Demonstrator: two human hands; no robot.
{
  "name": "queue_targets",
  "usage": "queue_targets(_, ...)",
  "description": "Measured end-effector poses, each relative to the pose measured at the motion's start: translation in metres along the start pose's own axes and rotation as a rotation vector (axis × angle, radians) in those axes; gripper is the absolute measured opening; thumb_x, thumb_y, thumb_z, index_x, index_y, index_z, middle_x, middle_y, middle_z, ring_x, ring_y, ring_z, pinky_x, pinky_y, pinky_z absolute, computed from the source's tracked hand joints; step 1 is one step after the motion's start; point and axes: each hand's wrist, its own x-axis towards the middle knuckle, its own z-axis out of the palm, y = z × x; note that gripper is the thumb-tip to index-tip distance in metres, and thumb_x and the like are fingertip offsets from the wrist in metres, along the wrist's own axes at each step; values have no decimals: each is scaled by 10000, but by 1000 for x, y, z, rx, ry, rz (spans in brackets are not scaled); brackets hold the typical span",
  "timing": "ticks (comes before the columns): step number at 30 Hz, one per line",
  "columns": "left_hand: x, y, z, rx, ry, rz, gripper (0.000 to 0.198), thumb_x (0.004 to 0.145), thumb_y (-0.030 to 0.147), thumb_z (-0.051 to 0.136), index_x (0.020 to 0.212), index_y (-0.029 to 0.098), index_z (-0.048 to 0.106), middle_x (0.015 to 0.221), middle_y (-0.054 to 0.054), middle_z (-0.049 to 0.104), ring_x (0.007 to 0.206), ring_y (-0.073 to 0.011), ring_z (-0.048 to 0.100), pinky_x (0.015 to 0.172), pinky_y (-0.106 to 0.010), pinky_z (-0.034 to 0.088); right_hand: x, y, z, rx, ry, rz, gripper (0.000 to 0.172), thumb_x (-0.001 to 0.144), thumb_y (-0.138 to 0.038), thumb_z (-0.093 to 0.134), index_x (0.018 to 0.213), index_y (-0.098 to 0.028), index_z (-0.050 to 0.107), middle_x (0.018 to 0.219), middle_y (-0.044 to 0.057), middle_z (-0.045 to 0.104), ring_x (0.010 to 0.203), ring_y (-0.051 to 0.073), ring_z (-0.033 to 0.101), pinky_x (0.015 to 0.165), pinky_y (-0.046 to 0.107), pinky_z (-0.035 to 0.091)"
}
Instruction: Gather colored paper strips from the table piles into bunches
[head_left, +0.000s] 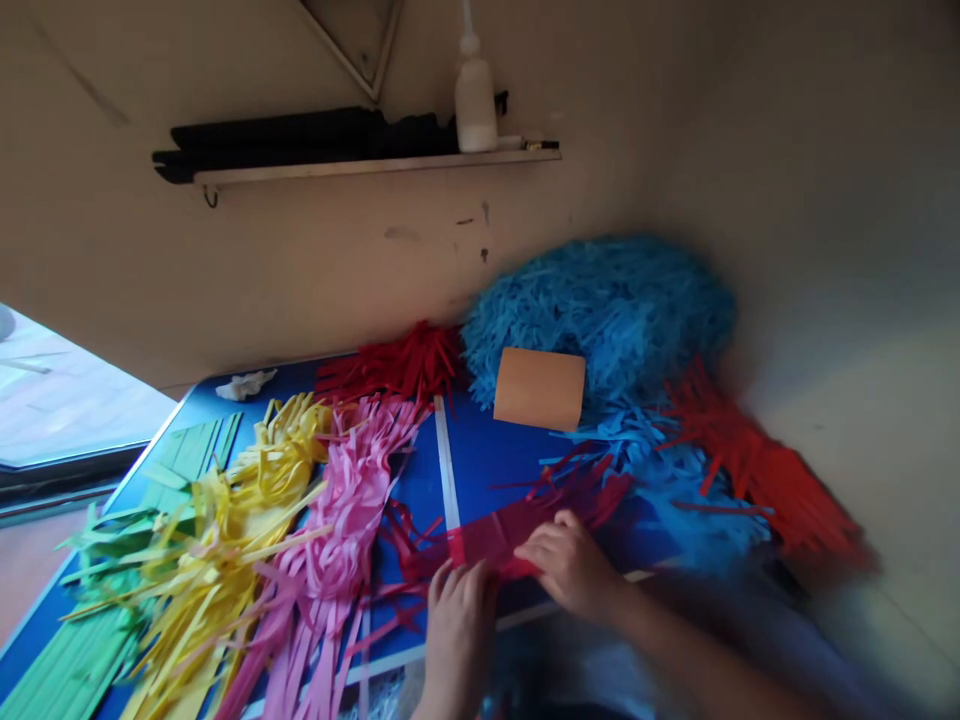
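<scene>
A dark red sheet of fringed tissue paper (499,530) lies at the near edge of the blue table, its cut strips spreading out at both ends. My left hand (459,625) has its fingers curled over the paper's near edge. A short way to the right, my right hand (566,565) pinches the same edge, fingers bent and close together. Between the two hands runs a narrow band of the paper that looks folded or rolled. Both thumbs are mostly hidden. Beyond the sheet, an orange-tan card piece (538,388), slightly curved, rests against blue fringe.
Fringed paper in green (82,655), yellow (225,545) and pink (349,500) covers the table's left side. Red fringe (405,362) and a large blue fringe heap (600,300) stand by the wall. More red fringe (772,480) lies right. Above, a shelf (375,167) holds a white bottle (475,105).
</scene>
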Motion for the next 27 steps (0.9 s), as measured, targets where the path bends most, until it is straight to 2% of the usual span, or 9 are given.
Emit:
queue_targets(3, 0, -19, -2, -79, -7, -59, 175, 934, 244, 500, 881, 242, 666, 845, -4, 759, 794, -175, 696, 844, -368, 445, 4, 9, -6, 102, -52, 122, 59, 899, -182, 631, 873, -213, 675, 804, -14, 741, 778, 145, 657, 782, 311, 306)
queue_targets(5, 5, -26, -7, -77, -7, -107, 185, 936, 308, 519, 860, 237, 672, 817, -5, 755, 766, -175, 694, 821, -358, 428, 11, 13, -6, 107, -53, 215, 115, 928, -207, 612, 834, -211, 679, 795, -14, 744, 752, 138, 655, 777, 291, 323)
queue_targets(9, 25, -23, -5, 100, 26, -186, 245, 949, 326, 482, 829, 213, 663, 646, 10, 723, 594, -172, 665, 784, -358, 386, 26, 11, 4, -64, -43, 363, 182, 940, -207, 579, 786, -202, 675, 807, 5, 737, 730, 150, 645, 731, 278, 337)
queue_targets(16, 49, -21, 5, 259, -64, -242, 296, 963, 336, 445, 811, 215, 669, 618, -7, 715, 622, -202, 682, 781, -368, 343, 31, 12, 10, -287, -41, 463, 141, 939, -274, 587, 840, -219, 671, 811, 13, 718, 669, 162, 643, 596, 285, 314)
queue_targets(22, 60, -22, 5, 334, -174, -276, 366, 975, 407, 419, 794, 210, 668, 593, -21, 712, 614, -220, 686, 753, -365, 339, 37, 16, 7, -343, -28, 452, 146, 921, -293, 633, 800, -217, 662, 776, 10, 719, 696, 178, 651, 653, 297, 330)
queue_targets(27, 62, -24, 7, 320, -173, -278, 375, 978, 421, 419, 793, 209, 666, 588, -16, 713, 597, -212, 684, 747, -359, 348, 40, 18, 8, -331, -34, 485, 151, 915, -312, 653, 795, -220, 666, 756, -3, 723, 673, 167, 653, 648, 299, 321)
